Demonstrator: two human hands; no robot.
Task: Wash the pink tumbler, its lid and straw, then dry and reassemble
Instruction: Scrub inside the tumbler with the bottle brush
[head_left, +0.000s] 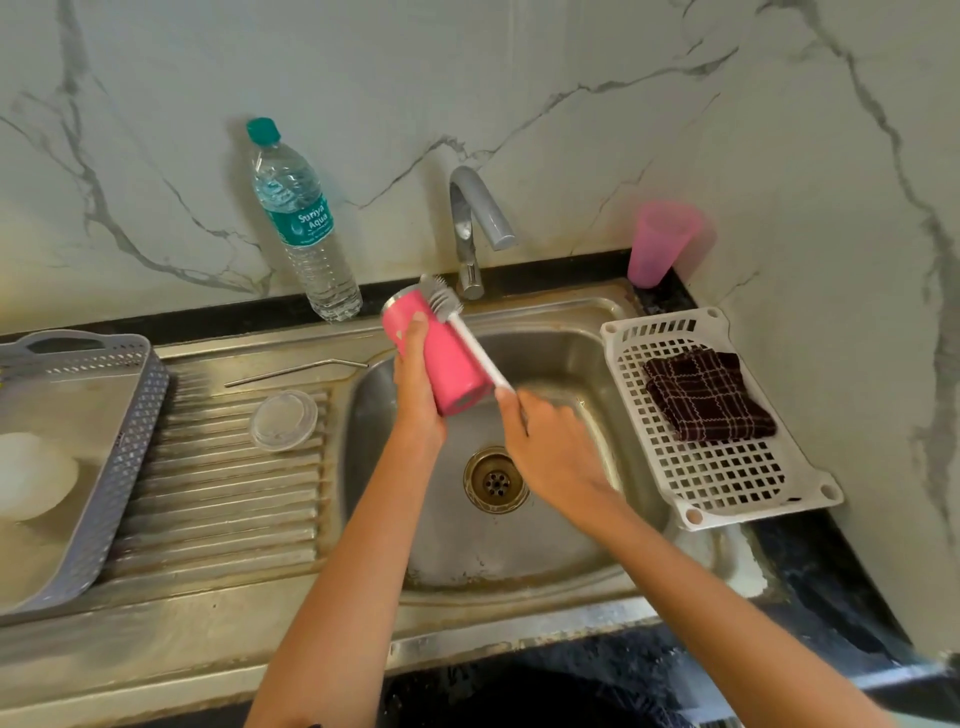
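tumbler (449, 364): pink | cup (661, 243): pink | cloth (706, 395): dark maroon, white checks | bottle cap (263, 130): teal

One head-worn wide-angle view looks forward and steeply down from close above the sink (571, 322), the bench (208, 634) and marble wall (519, 78) filling the frame.

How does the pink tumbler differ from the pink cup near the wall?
The pink tumbler is opaque and deep pink; the pink cup is pale and translucent. The tumbler is held tilted over the sink in the left hand, with a brush lying along its side; the cup stands untouched, wide end up, on the counter. The tumbler has straight sides; the cup tapers downward. Both are pink.
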